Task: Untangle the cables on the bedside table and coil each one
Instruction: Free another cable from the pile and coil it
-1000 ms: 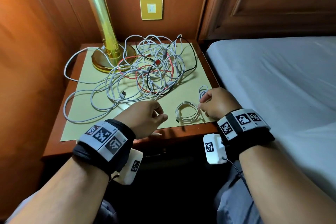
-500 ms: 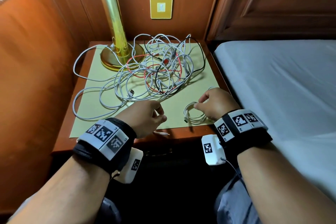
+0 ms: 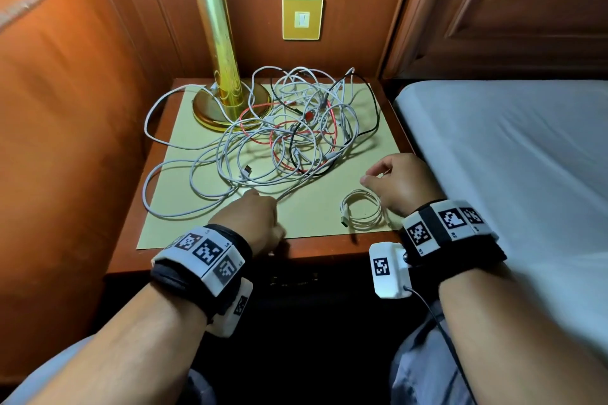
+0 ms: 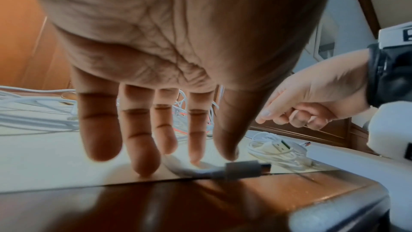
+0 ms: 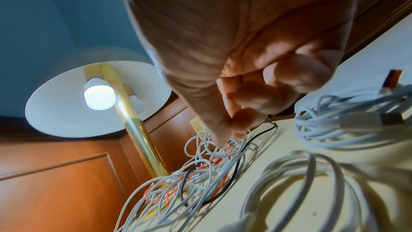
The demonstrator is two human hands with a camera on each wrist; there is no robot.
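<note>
A tangle of white, red and black cables (image 3: 296, 135) covers the back of the pale mat (image 3: 184, 214) on the bedside table (image 3: 316, 248). One white cable (image 3: 296, 189) runs from the tangle to my left hand (image 3: 256, 214). In the left wrist view that hand (image 4: 211, 158) has straight fingers, their tips touching the mat and the cable's plug end (image 4: 243, 170) at the mat's front edge. A small coiled white cable (image 3: 362, 212) lies at the front right. My right hand (image 3: 368, 176) hovers behind it, fingers loosely curled and empty.
A brass lamp (image 3: 227, 76) stands at the back left, its base touching the tangle. A bed (image 3: 510, 158) borders the table on the right and an orange padded panel (image 3: 65, 108) on the left. A wall switch (image 3: 302, 17) sits behind.
My right hand has let go of the small coil and lifted back off it. My left hand has straightened its fingers down onto the plug end at the mat's front edge.
</note>
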